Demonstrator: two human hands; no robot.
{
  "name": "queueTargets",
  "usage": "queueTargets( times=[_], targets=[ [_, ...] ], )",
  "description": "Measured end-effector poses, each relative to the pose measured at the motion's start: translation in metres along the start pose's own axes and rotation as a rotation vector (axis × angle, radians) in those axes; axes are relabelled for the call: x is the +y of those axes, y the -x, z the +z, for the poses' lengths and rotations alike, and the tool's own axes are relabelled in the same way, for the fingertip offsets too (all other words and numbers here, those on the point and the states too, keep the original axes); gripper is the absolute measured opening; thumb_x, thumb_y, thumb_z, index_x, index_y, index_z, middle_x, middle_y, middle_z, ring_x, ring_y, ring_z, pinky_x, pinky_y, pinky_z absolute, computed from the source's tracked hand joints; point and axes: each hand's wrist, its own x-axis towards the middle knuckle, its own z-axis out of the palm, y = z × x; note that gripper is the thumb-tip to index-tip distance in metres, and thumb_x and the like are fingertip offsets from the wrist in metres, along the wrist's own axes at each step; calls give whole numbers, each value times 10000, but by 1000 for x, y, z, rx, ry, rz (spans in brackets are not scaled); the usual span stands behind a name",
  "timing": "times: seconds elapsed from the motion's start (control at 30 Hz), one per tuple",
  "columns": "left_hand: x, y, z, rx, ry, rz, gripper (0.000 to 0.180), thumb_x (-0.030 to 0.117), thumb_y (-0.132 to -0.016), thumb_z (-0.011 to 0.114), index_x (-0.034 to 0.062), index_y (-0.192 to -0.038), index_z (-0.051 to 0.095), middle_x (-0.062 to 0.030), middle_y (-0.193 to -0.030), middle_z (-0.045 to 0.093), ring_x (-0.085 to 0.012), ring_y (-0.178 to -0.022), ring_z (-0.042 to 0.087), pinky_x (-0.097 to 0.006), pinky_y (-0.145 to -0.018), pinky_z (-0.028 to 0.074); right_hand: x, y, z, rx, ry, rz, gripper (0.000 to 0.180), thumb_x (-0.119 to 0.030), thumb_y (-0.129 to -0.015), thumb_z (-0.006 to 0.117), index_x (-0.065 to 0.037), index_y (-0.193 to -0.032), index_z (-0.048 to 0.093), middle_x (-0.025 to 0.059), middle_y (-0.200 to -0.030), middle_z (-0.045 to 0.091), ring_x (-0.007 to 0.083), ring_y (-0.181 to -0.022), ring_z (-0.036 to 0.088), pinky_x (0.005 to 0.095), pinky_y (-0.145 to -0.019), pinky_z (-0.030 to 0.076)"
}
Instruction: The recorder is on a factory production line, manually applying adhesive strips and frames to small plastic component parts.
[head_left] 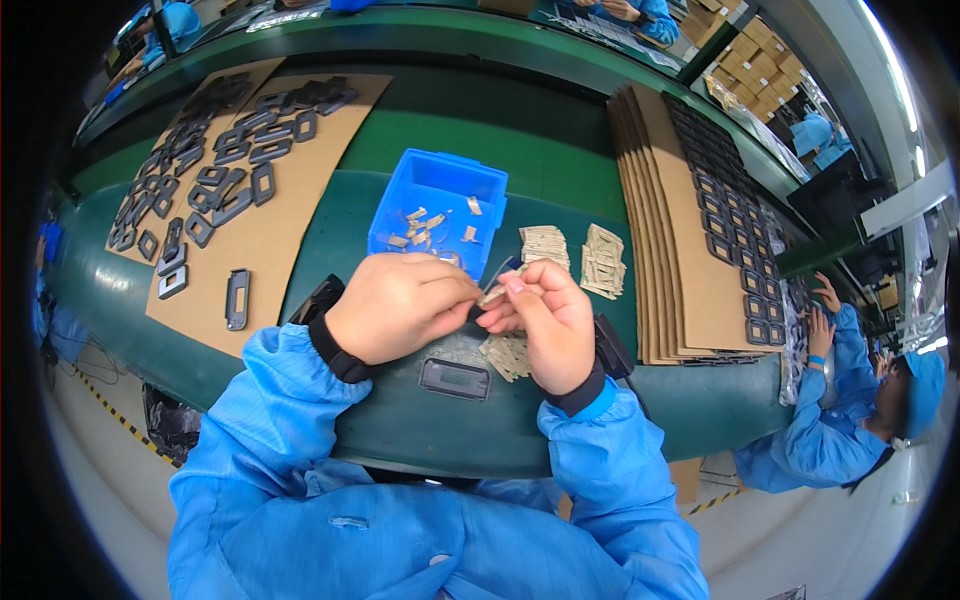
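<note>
My left hand (405, 305) and my right hand (545, 325) meet over the near side of the table. Between their fingertips is a small beige strip (490, 297), pinched by my right thumb and forefinger. My left fingers are closed and bent toward the same strip; their tips are partly hidden. A thin dark piece with a blue end (508, 266) shows beside the fingers, its kind unclear. Below the hands lies a dark rectangular frame (455, 379) with a window. Partly under my right hand is a pile of beige strips (507, 356).
A blue bin (402, 205) beyond my hands holds several small beige pieces. Two stacks of beige strips (545, 246) (603, 262) stand to its right. Dark frames lie on cardboard (275, 215) at left and on stacked cardboard sheets (655, 250) at right. A co-worker (830, 400) works at far right.
</note>
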Motion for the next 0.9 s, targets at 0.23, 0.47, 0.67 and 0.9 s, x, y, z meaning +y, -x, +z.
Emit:
queueTargets(
  times=[0.23, 0.47, 0.67, 0.9],
  targets=[
    [2, 0, 3, 54, 426, -388, 71, 28, -856, 705, 3, -910, 666, -92, -874, 702, -191, -736, 681, -288, -659, 540, -9, -4, 2, 24, 649, -521, 211, 5, -833, 735, -46, -1037, 723, 104, -1057, 684, 184, -915, 688, 287, -719, 567],
    [4, 6, -2, 3, 703, -546, 94, 39, -960, 618, -45, -976, 658, -70, -938, 691, -103, -815, 665, -226, -674, 526, -6, -10, -2, 13, 997, -907, 258, -8, -753, 742, -77, -1001, 745, 95, -1077, 703, 273, -856, 702, 366, -711, 571],
    [6, 4, 3, -21, 841, -559, 109, 58, -969, 625, -25, -1005, 686, -46, -925, 686, -90, -839, 653, -233, -713, 528, -13, -6, -7, 7, 1068, -981, 262, 20, -716, 762, -52, -968, 750, 85, -949, 723, 261, -781, 704, 352, -644, 570],
    [6, 3, 0, -11, 653, -468, 69, 52, -897, 652, 6, -938, 683, -47, -877, 665, -96, -775, 633, -244, -674, 518, -9, -5, -1, -7, 1008, -940, 226, 43, -730, 760, -44, -938, 744, 107, -894, 717, 268, -770, 708, 349, -646, 568]
  ],
)
